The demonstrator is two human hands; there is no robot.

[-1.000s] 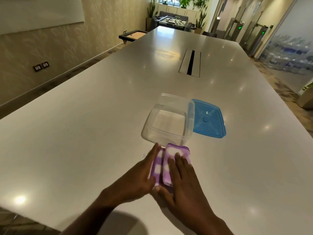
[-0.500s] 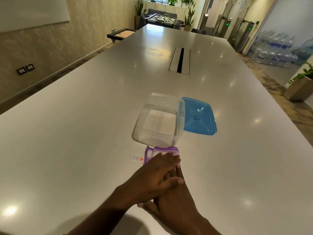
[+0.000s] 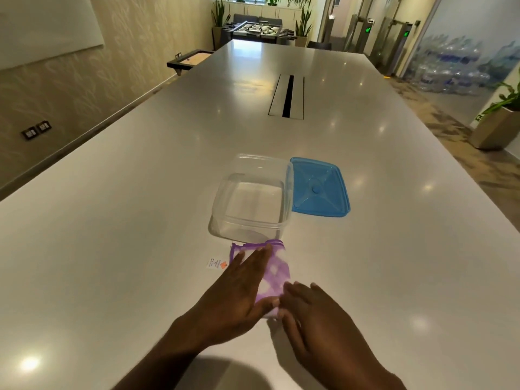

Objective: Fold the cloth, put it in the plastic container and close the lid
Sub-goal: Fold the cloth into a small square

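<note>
A purple and white checked cloth (image 3: 274, 273) lies folded into a narrow strip on the white table (image 3: 112, 249). Its far end touches the clear plastic container (image 3: 247, 232), which stands open and empty. The blue lid (image 3: 318, 187) lies flat against the container's right side. My left hand (image 3: 239, 294) rests flat on the left half of the cloth, fingers straight and pointing at the container. My right hand (image 3: 318, 319) lies flat on the table at the cloth's near right corner, its fingertips against the cloth's edge.
A small white label with an orange mark (image 3: 216, 263) sticks out from the cloth's left side. A cable slot (image 3: 287, 96) runs along the table's middle, farther away. The table's right edge drops to the floor, where a planter (image 3: 495, 130) stands.
My hands were stacked on the cloth half a second ago. The right hand has slid out to the right and near end, uncovering the cloth; the left stays pressed on it.
</note>
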